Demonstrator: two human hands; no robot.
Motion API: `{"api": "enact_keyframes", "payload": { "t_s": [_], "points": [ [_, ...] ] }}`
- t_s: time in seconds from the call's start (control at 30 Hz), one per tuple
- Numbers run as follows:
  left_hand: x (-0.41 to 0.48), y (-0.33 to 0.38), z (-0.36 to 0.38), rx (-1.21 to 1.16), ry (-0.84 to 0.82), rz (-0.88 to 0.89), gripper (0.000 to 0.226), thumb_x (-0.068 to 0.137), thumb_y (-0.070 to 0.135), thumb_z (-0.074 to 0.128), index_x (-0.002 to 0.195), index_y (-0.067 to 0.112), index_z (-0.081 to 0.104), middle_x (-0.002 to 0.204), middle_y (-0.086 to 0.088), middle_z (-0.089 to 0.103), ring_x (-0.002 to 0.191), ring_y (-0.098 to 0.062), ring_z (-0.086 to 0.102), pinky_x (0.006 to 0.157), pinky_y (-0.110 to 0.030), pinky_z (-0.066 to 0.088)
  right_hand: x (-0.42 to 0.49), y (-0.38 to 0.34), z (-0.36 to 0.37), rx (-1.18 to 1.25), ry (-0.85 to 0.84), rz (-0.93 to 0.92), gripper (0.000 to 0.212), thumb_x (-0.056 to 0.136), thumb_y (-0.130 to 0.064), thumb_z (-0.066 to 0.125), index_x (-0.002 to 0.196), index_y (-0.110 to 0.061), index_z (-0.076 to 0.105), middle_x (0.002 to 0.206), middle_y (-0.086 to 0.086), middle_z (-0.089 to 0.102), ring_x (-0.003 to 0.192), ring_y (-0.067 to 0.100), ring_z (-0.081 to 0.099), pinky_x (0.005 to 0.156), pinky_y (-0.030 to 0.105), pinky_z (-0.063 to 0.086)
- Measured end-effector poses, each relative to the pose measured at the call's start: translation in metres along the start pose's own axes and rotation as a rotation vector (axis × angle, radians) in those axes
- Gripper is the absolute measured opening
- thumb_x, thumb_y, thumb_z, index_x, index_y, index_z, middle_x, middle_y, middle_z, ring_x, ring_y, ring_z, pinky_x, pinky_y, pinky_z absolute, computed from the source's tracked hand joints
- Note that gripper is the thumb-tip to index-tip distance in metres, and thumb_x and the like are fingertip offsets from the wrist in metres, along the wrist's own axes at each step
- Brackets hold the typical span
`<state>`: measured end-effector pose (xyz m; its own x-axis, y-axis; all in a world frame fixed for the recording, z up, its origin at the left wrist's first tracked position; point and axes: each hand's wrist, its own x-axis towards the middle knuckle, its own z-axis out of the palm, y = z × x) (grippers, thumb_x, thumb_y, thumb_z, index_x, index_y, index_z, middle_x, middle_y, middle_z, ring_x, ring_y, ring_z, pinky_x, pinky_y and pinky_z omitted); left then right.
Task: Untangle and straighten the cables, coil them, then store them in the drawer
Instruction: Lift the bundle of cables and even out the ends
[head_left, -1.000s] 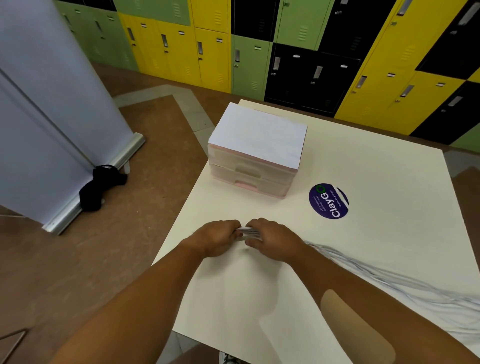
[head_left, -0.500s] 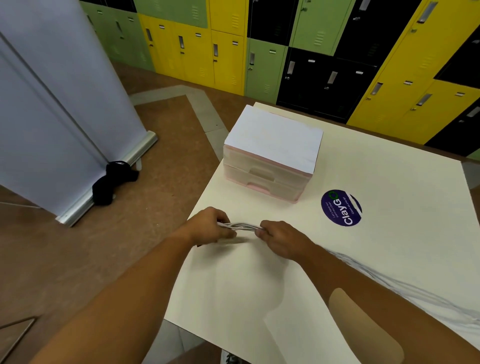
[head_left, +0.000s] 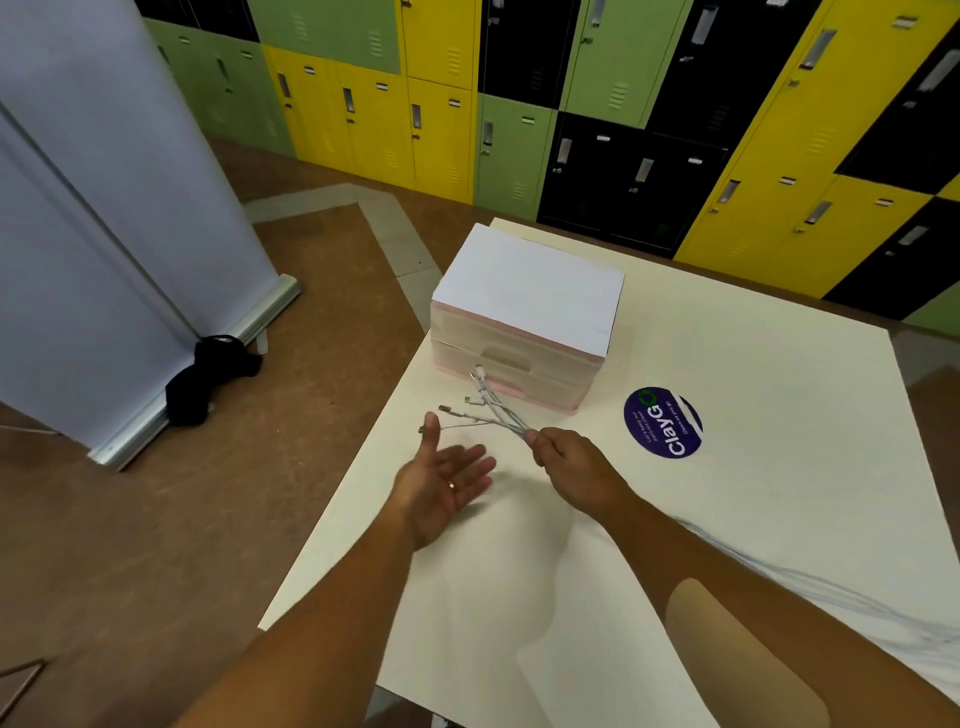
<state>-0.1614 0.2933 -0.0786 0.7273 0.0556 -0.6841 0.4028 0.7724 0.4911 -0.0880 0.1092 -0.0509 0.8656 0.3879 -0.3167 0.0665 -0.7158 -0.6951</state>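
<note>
Cables (head_left: 493, 415) bunched in right hand (head_left: 571, 467), fingers curled round them, plug ends fanning out toward the drawer unit (head_left: 519, 332). Left hand (head_left: 441, 483) palm up, fingers spread, holding nothing. Rest of the cables probably trails off right across the table (head_left: 753, 493).

Glossy white plastic cables (head_left: 498, 413); matt cream table (head_left: 779, 493).

The right hand (head_left: 569, 467) pinches a bundle of white cables (head_left: 493, 410), their plugs fanned out toward the drawers (head_left: 519, 358). The left hand (head_left: 447, 483) lies open, palm up, over the table (head_left: 753, 519) beside a round sticker (head_left: 663, 422).
</note>
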Motion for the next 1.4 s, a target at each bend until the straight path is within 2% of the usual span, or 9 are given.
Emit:
{"api": "enact_keyframes", "payload": {
  "t_s": [0.13,0.3,0.47,0.63,0.8,0.93,1.03,1.23,1.4],
  "points": [
    [-0.003,-0.025,0.022,0.211,-0.174,-0.065,0.063,0.084,0.056,0.060,0.127,0.010,0.057,0.123,-0.003,0.069,0.111,-0.024,0.067,0.096,-0.048,0.053,-0.008,-0.001,0.002,0.020,-0.050,-0.029,0.041,0.104,-0.047,0.039,0.070,-0.027,0.051,0.071,-0.008,0.058,0.067,0.011,0.054,0.062,0.027,0.038],
    [0.004,-0.024,0.049,0.064,-0.059,0.068,0.024,0.104,0.028,0.045,0.109,0.007,0.057,0.106,-0.011,0.073,0.099,-0.031,0.069,0.087,-0.045,0.053,-0.016,0.006,0.013,0.004,-0.211,-0.030,0.039,0.104,-0.046,0.041,0.070,-0.030,0.053,0.070,-0.010,0.058,0.066,0.009,0.054,0.067,0.030,0.040],
    [0.010,-0.026,0.060,-0.053,0.086,0.200,0.026,0.105,0.028,0.044,0.090,0.008,0.053,0.064,-0.006,0.055,0.054,-0.023,0.060,0.072,-0.043,0.055,-0.019,0.003,0.013,0.009,-0.265,0.000,0.041,0.103,-0.045,0.042,0.071,-0.023,0.057,0.070,-0.006,0.061,0.067,0.012,0.056,0.072,0.033,0.044],
    [0.007,-0.029,0.061,0.154,0.055,0.301,0.046,0.101,0.039,0.051,0.066,0.010,0.046,0.056,-0.005,0.036,0.049,-0.019,0.039,0.061,-0.037,0.054,-0.012,-0.003,-0.006,-0.201,-0.364,0.017,0.027,0.092,-0.030,0.055,0.075,-0.014,0.069,0.082,-0.003,0.067,0.081,0.020,0.063,0.074,0.034,0.046],
    [0.007,-0.019,0.060,0.392,-0.002,0.368,0.059,0.096,0.048,0.057,0.050,0.013,0.046,0.051,-0.007,0.039,0.047,-0.022,0.045,0.064,-0.042,0.054,0.003,-0.014,-0.026,-0.074,-0.091,0.045,0.032,0.090,-0.005,0.047,0.109,-0.013,0.072,0.114,0.003,0.071,0.109,0.020,0.064,0.097,0.034,0.049],
    [0.003,-0.019,0.059,0.551,-0.089,0.343,0.057,0.096,0.048,0.055,0.053,0.012,0.046,0.052,-0.006,0.041,0.047,-0.021,0.045,0.063,-0.040,0.051,0.016,-0.034,-0.038,0.241,0.089,-0.075,0.031,0.101,-0.035,0.050,0.130,-0.034,0.056,0.121,-0.005,0.064,0.109,0.017,0.062,0.096,0.042,0.050],
    [0.000,-0.020,0.061,0.691,-0.135,0.327,0.054,0.097,0.046,0.055,0.058,0.008,0.047,0.055,-0.009,0.043,0.048,-0.022,0.046,0.059,-0.037,0.052,0.021,-0.056,-0.045,0.267,0.048,-0.175,0.038,0.102,-0.035,0.050,0.140,-0.039,0.049,0.128,-0.010,0.058,0.109,0.012,0.060,0.092,0.030,0.049],
    [-0.005,-0.017,0.061,0.769,-0.198,0.303,0.050,0.098,0.039,0.058,0.058,0.009,0.048,0.055,-0.009,0.045,0.048,-0.023,0.044,0.060,-0.038,0.054,0.027,-0.073,-0.047,0.108,0.069,-0.207,0.026,0.094,-0.015,0.063,0.116,-0.027,0.071,0.105,-0.010,0.069,0.086,0.003,0.063,0.070,0.016,0.046],
    [-0.008,-0.014,0.060,0.729,-0.199,0.290,0.046,0.098,0.039,0.057,0.065,0.010,0.045,0.055,-0.005,0.043,0.046,-0.021,0.041,0.058,-0.037,0.051,0.025,-0.069,-0.043,0.236,0.167,-0.153,0.017,0.086,-0.005,0.071,0.092,-0.021,0.074,0.092,-0.006,0.072,0.083,0.004,0.066,0.075,0.019,0.050]
  ]
}}
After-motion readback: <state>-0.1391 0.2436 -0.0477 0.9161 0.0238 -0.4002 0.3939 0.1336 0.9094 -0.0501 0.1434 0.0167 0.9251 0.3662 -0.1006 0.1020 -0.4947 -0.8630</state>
